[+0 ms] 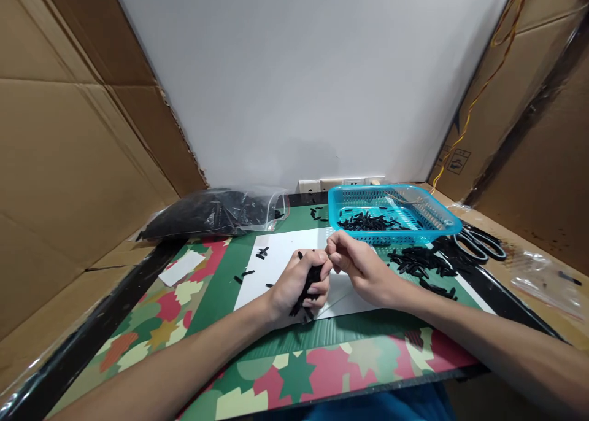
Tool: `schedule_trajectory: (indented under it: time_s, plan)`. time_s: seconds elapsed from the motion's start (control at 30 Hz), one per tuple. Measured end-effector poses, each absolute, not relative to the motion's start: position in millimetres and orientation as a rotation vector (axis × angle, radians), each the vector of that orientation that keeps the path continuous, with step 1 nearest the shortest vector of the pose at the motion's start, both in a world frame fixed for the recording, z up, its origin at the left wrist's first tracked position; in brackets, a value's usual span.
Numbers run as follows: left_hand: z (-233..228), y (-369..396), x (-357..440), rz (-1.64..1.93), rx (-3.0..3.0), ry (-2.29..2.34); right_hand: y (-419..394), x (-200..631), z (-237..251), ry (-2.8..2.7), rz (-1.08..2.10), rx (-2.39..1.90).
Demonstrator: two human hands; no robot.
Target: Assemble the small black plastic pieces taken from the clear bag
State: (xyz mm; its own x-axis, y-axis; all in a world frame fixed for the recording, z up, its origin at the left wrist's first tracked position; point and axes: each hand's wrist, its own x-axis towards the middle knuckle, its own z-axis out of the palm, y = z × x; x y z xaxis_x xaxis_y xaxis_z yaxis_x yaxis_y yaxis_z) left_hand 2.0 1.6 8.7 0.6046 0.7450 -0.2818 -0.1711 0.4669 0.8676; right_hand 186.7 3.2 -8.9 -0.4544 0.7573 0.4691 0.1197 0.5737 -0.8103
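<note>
My left hand (294,286) is closed around a bunch of small black sticks (304,298), whose ends poke out below the palm. Its thumb and forefinger meet the fingertips of my right hand (361,267), which is closed in a pinch; whatever lies between those fingertips is too small to make out. Both hands are over a white sheet (276,243) on a green board. Loose black pieces (262,253) lie on the sheet left of my hands. A heap of longer black pieces (421,261) lies to the right of my right hand.
Behind my right hand stands a blue plastic basket (442,224) with many small black pieces inside. Scissors (481,243) lie right of it. A clear bag of black material (211,212) rests at the back left. Cardboard walls (69,132) flank the table; wires (478,96) hang at right.
</note>
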Motion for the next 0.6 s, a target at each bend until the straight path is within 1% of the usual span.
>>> schedule_trajectory:
  time_s: [0.13,0.27,0.4,0.6]
  plan:
    - [12.0,0.0,8.7,0.614,0.826,0.781,4.3,188.4,-14.7,-1.941,0.758,-0.78]
    - [10.9,1.7,9.5,0.638,0.901,0.856,2.3,185.8,-18.7,-1.96,0.727,-0.846]
    - [8.1,3.7,5.9,0.684,0.955,0.875,-4.3,180.3,-15.6,-1.957,0.804,-0.878]
    - [8.4,5.5,1.0,0.672,0.964,0.857,-3.5,178.9,-14.1,-1.877,1.012,-0.808]
